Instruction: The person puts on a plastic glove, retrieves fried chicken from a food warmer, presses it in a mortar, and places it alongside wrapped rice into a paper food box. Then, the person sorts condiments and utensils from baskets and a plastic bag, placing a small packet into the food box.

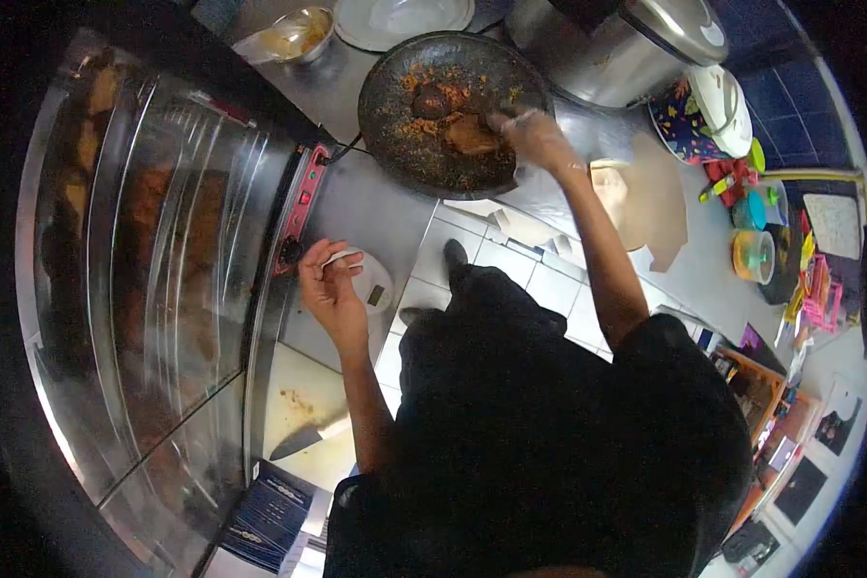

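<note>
My right hand [539, 143] reaches over a wide, dark stone mortar [385, 144]. Its fingers are curled together beside a brown slab of food [471, 136], blurred, and what they grip is hidden. Orange-red crumbs and ground paste [422, 126] are spread over the mortar, around a dark rounded lump [431, 100]. My left hand [331, 284] is palm up, its fingers half curled and apart, holding nothing that I can make out. It is above the edge of a round white kitchen scale [371, 290] with a small display.
A glass display case [178, 289] runs along the left. A knife [299, 441] lies on a pale cutting board [303, 390]. A metal bowl [303, 37], a white plate [395, 21] and a large metal pot [588, 58] stand behind the mortar. Lidded tubs [751, 255] line the right counter.
</note>
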A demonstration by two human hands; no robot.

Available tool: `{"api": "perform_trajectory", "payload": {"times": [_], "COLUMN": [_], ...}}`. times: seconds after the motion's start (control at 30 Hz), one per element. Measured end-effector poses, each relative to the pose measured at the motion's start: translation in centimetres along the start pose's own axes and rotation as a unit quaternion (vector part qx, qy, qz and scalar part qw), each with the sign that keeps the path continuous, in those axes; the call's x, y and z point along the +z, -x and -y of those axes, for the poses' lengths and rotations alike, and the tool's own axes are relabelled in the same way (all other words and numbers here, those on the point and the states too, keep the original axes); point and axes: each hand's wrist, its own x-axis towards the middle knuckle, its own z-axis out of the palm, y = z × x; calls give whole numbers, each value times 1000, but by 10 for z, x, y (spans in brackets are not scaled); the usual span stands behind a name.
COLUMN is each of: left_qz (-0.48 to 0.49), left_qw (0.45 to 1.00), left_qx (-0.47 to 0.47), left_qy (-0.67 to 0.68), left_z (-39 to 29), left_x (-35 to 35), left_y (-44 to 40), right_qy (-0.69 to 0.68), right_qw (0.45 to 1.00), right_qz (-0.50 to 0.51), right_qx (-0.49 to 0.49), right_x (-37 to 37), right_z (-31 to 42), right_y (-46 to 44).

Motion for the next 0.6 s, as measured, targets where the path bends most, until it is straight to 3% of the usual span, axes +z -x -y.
{"api": "perform_trajectory", "payload": {"times": [0.03,0.17,0.27,0.47,0.53,0.6], "left_qz": [6,13,19,6,12,12], "left_qw": [1000,1000,1000,1000,1000,1000], "left_qx": [7,2,4,-1,0,-5], "left_qy": [3,15,7,11,25,13], "left_z": [2,5,5,3,0,3], "left_x": [3,5,7,9,7,5], "left_y": [-2,1,1,11,15,19], "right_qy": [-137,-38,53,213,238,204], "right_qw": [981,964,980,943,937,942], "right_qz": [-118,-247,-183,-256,-256,-244], "right_qx": [74,95,58,-9,-23,-102], "right_x": [-1,-13,-2,26,36,35], "right_z": [-5,-12,-28,-22,-16,-6], "right_y": [-4,-27,-46,-38,-37,-35]}}
